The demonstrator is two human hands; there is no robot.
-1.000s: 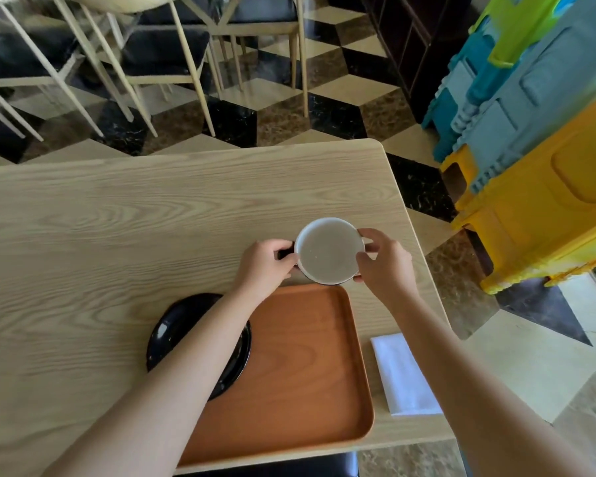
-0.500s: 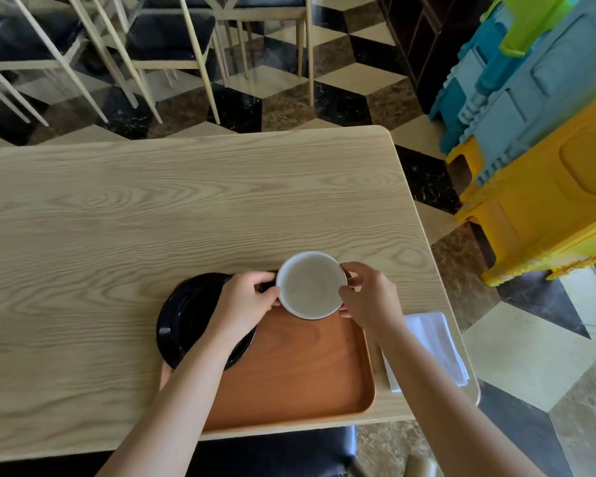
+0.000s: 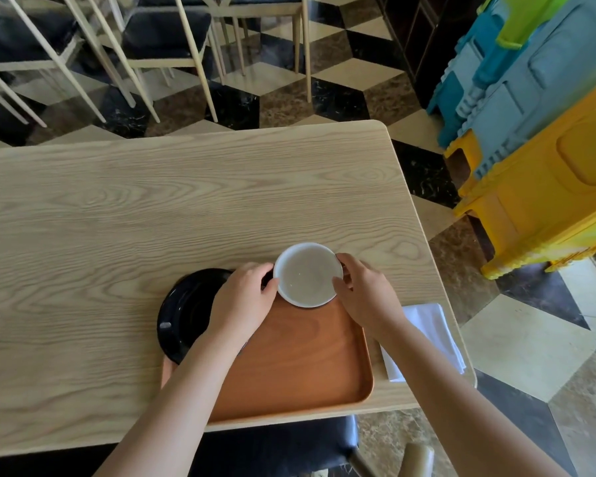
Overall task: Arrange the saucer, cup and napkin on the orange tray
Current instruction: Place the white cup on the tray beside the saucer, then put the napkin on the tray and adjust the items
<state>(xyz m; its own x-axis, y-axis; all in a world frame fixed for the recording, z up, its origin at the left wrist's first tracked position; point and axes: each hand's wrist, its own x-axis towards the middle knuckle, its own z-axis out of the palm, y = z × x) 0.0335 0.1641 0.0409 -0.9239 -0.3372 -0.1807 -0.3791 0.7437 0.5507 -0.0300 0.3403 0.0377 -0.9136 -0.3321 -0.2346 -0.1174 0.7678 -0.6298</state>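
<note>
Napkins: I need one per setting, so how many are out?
1. The white napkin lies on the table right of the orange tray, near the table's right edge.

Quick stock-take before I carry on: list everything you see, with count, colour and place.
table: one, light wood, fills the view's middle
tray: one, orange, near table edge
saucer: one, black, overlapping the tray's left edge
cup: one, white inside, at the tray's far edge
napkin: one, white, on the table right of the tray
chairs: several, pale frames, dark seats, beyond the table
plastic stools: stacked, yellow, blue, green, right
left hand: on cup's left side
right hand: on cup's right side
</note>
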